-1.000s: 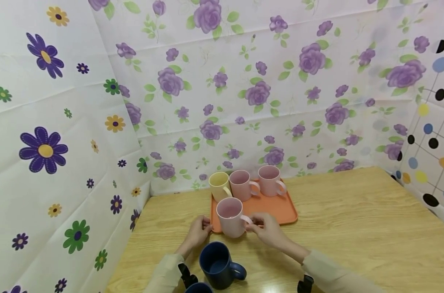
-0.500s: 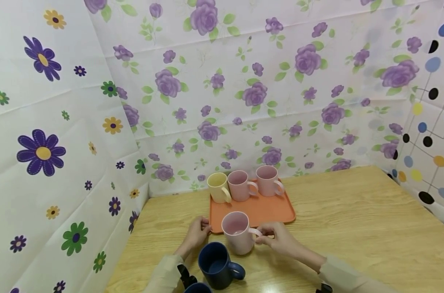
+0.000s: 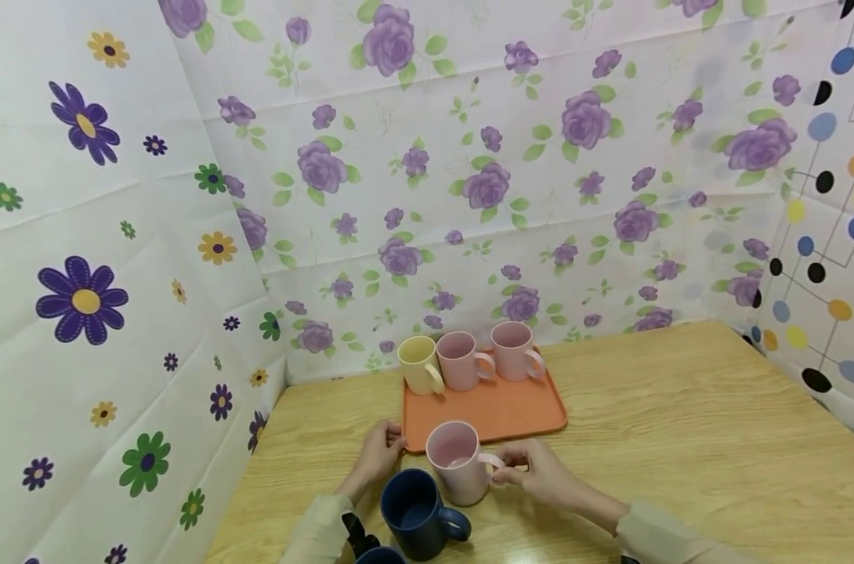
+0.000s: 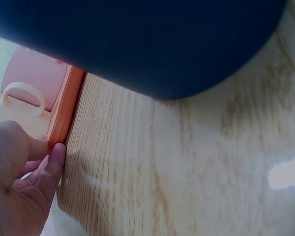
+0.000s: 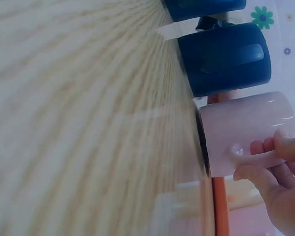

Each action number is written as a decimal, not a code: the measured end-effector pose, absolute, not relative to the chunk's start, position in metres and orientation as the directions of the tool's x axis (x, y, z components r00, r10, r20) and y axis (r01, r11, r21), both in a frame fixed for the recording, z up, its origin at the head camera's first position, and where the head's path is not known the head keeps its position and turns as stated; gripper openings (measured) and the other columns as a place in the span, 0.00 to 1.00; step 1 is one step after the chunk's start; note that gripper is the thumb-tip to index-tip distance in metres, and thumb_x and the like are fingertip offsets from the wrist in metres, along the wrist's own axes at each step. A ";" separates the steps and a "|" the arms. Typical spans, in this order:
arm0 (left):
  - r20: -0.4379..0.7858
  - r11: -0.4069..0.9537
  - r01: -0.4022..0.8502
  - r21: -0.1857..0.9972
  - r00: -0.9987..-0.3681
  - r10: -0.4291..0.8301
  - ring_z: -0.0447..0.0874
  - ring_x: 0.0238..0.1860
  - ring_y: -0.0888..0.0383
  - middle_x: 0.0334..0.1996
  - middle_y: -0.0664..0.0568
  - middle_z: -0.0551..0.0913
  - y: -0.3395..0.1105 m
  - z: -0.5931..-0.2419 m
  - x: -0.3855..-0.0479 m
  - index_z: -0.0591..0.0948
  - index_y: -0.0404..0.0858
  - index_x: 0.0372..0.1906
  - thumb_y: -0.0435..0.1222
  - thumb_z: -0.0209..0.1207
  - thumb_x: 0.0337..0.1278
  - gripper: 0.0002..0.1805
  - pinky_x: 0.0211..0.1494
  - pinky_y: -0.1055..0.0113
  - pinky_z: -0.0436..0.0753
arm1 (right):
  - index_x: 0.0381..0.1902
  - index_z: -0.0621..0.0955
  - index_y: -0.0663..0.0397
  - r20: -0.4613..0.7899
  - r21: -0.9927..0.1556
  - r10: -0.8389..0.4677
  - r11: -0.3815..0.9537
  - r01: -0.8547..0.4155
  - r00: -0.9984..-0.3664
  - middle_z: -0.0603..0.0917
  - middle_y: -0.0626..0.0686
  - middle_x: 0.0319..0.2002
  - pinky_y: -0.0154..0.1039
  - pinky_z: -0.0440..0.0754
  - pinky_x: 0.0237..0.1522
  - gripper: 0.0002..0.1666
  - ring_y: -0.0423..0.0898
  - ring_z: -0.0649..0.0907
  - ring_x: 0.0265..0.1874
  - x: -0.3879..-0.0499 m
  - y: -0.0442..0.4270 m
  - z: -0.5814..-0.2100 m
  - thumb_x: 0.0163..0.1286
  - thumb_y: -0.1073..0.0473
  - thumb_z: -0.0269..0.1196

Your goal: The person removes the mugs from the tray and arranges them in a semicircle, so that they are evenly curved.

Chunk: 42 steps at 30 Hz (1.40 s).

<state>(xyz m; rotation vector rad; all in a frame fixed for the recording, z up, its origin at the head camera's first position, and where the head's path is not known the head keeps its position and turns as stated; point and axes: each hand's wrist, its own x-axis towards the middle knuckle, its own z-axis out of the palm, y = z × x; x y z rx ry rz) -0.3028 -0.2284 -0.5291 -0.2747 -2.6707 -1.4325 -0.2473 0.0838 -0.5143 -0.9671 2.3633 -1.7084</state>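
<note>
My right hand (image 3: 534, 472) pinches the handle of a pink mug (image 3: 462, 470), upright in front of the orange tray (image 3: 497, 411). In the right wrist view, the mug's base (image 5: 209, 147) is at or just above the tabletop; contact is hard to tell. At the tray's front left corner, my left hand (image 3: 381, 450) pinches the edge between thumb and fingers, as the left wrist view shows at the tray rim (image 4: 66, 108). Along the tray's back stand a yellow mug (image 3: 420, 366) and two more pink mugs, one in the middle (image 3: 458, 364) and one at the right (image 3: 513, 354).
A dark blue mug (image 3: 414, 513) stands close to the held mug, its handle to the right. Part of a second blue mug (image 3: 380, 556) shows at the bottom edge. The wooden table (image 3: 653, 415) meets a flowered cloth wall (image 3: 434, 235) behind and at the left.
My right hand has brought the pink mug from over the tray's front edge toward me, slightly right and lower. The left hand has stayed at the tray's corner.
</note>
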 end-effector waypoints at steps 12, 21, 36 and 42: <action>0.163 0.540 0.208 0.815 -0.978 0.131 0.80 0.32 0.56 0.32 0.39 0.80 -0.228 -0.529 -0.301 0.73 0.22 0.41 0.22 0.56 0.60 0.07 0.31 0.75 0.79 | 0.32 0.82 0.63 0.381 -0.854 -0.560 0.093 -0.513 -0.736 0.85 0.58 0.28 0.31 0.83 0.33 0.04 0.31 0.79 0.29 -0.247 0.087 -0.518 0.61 0.65 0.66; 0.162 0.558 0.206 0.804 -0.978 0.129 0.78 0.30 0.61 0.33 0.39 0.80 -0.228 -0.527 -0.301 0.73 0.22 0.42 0.23 0.55 0.61 0.07 0.31 0.74 0.81 | 0.39 0.82 0.60 0.284 -0.874 -0.628 0.142 -0.466 -0.725 0.85 0.52 0.33 0.31 0.82 0.41 0.08 0.32 0.81 0.34 -0.251 0.093 -0.516 0.64 0.61 0.65; 0.140 0.562 0.184 0.806 -0.983 0.122 0.78 0.32 0.59 0.33 0.40 0.80 -0.230 -0.528 -0.303 0.73 0.23 0.43 0.24 0.56 0.61 0.08 0.31 0.75 0.80 | 0.51 0.75 0.69 0.125 -0.927 -0.623 0.204 -0.315 -0.772 0.80 0.68 0.44 0.46 0.87 0.42 0.19 0.55 0.83 0.44 -0.276 0.122 -0.503 0.76 0.56 0.52; 0.141 0.554 0.187 0.811 -0.982 0.126 0.80 0.32 0.57 0.33 0.40 0.80 -0.230 -0.530 -0.303 0.74 0.23 0.43 0.24 0.56 0.61 0.08 0.31 0.75 0.80 | 0.50 0.76 0.69 0.139 -0.918 -0.581 0.229 -0.325 -0.802 0.79 0.68 0.43 0.46 0.86 0.42 0.17 0.56 0.82 0.44 -0.288 0.130 -0.503 0.76 0.58 0.52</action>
